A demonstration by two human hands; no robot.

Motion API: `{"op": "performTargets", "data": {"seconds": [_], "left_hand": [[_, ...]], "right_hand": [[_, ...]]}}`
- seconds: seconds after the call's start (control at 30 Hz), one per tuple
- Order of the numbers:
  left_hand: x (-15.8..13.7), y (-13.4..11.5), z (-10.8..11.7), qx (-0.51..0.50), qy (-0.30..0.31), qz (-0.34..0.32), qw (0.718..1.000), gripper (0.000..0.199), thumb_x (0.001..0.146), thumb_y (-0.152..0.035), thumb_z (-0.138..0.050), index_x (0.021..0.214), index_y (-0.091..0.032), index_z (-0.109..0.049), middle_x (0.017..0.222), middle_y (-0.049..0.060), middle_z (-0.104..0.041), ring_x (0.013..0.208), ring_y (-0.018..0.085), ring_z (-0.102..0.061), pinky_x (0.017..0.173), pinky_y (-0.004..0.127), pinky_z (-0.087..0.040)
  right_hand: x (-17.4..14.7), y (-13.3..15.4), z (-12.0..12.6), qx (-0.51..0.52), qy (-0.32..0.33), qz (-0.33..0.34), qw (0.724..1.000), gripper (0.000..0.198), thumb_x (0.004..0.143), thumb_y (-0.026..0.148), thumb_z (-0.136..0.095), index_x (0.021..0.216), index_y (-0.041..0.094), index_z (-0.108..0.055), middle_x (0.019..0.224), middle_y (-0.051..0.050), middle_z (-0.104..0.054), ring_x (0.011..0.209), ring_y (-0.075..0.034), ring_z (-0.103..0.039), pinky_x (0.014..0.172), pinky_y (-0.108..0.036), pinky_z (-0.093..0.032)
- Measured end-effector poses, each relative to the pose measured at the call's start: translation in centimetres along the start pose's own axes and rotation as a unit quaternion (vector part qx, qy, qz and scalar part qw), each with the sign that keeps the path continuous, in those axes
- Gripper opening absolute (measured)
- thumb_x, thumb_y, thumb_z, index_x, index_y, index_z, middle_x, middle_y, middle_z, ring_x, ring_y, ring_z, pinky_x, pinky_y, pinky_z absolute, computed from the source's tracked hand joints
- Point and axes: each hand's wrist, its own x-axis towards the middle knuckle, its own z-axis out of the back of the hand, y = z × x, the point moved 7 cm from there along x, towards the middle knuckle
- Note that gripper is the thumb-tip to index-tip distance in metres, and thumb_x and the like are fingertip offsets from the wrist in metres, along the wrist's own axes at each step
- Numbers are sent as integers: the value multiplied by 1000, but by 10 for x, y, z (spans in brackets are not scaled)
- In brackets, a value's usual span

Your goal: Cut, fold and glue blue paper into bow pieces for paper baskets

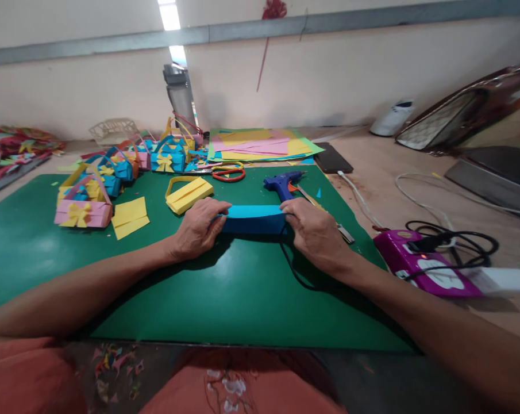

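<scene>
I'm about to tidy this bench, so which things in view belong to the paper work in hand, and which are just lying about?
Likely belong:
blue paper, held by left hand and right hand
blue glue gun
scissors
stacked coloured sheets
yellow paper box

Seem just lying about:
phone
grey bottle
bag

I see a pale wall beyond the far edge of the tan table, crossed by a grey rail. White light shows through a narrow upright gap; below the table's near edge, the floor lies dim.
</scene>
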Motion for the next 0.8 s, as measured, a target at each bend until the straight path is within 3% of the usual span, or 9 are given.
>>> {"op": "performTargets", "data": {"seconds": [0.13,0.23,0.6,0.8], "left_hand": [[-5,9,4,36,9,24,999,23,92,-25,-35,104,-15,-53,90,7,-64,85,17,-57,81,32,-46],[-4,6,2,55,9,3,998,23,93,-26,-37,100,-14,-55,90,8,-65,85,18,-57,81,34,-45],[-2,-6,-6,116,-4,-69,991,23,92,-29,-44,91,-14,-62,87,8,-68,79,18,-57,83,36,-42],[3,-23,-20,128,11,-94,987,22,92,-28,-46,92,-16,-64,87,6,-68,79,17,-56,90,39,-39]], "right_hand": [[0,-4,2,2,-6,-20,1000,18,86,15,-36,88,17,-53,93,-13,-64,85,-24,-59,72,-35,-44],[0,0,0,2,9,-10,1000,17,87,18,-38,85,17,-55,91,-13,-65,85,-24,-59,72,-35,-44],[-3,15,3,-1,-16,64,998,18,88,13,-41,82,18,-58,82,-9,-66,76,-21,-58,69,-33,-44],[-5,31,5,38,-10,141,989,20,89,15,-44,83,17,-63,80,-8,-67,76,-19,-58,72,-33,-44]]}}
